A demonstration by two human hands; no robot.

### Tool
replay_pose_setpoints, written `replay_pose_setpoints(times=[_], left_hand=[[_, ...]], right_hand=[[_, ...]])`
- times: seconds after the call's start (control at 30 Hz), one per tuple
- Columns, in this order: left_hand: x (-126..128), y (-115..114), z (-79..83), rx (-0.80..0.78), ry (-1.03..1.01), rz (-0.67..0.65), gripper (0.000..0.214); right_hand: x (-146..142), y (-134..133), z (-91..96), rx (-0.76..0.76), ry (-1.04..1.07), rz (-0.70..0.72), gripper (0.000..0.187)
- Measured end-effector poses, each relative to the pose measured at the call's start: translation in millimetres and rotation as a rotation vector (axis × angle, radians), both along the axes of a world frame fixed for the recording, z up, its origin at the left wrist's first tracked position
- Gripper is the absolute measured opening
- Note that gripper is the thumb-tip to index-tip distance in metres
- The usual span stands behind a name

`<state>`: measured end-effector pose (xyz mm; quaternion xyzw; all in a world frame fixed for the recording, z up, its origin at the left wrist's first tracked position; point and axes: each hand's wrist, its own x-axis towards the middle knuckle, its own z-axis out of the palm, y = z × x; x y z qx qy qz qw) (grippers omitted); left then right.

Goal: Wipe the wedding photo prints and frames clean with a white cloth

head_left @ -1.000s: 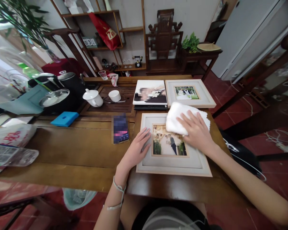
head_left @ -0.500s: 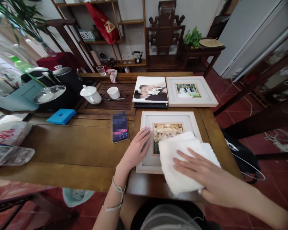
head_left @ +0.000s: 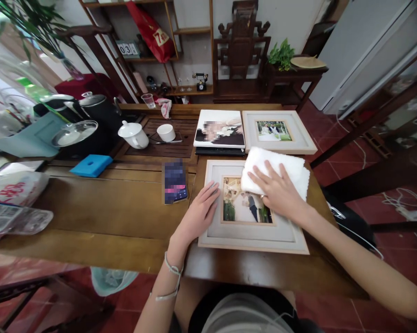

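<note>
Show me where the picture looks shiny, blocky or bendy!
In the head view, the table shines near its front edge; in the head view, blocky squares cover most of the phone; in that same head view, the pale panel at upper right leans, perhaps from a wide lens, and the white cloth looks very bright.

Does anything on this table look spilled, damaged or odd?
Nothing looks spilled or broken. One oddity: coarse blocks cover most of the phone left of the picture frame and part of the white-edged photo behind it, probably image masking rather than damage.
</note>
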<state>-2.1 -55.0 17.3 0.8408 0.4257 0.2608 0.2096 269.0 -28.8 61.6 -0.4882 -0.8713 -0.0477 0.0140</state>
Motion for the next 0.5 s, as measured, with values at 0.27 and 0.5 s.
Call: replay_pose_setpoints(times=[0.27, 0.5], left_hand=[[1, -1, 1.0, 0.003, -0.019, 0.006, 0.043], [2, -2, 0.9, -0.016, -0.033, 0.019, 0.042]], right_hand=[[6, -105, 35.2, -0.317, 0.086, 0.349, 0.083], [-8, -95, 29.4, -0.263, 0.014, 0.191, 0.074]])
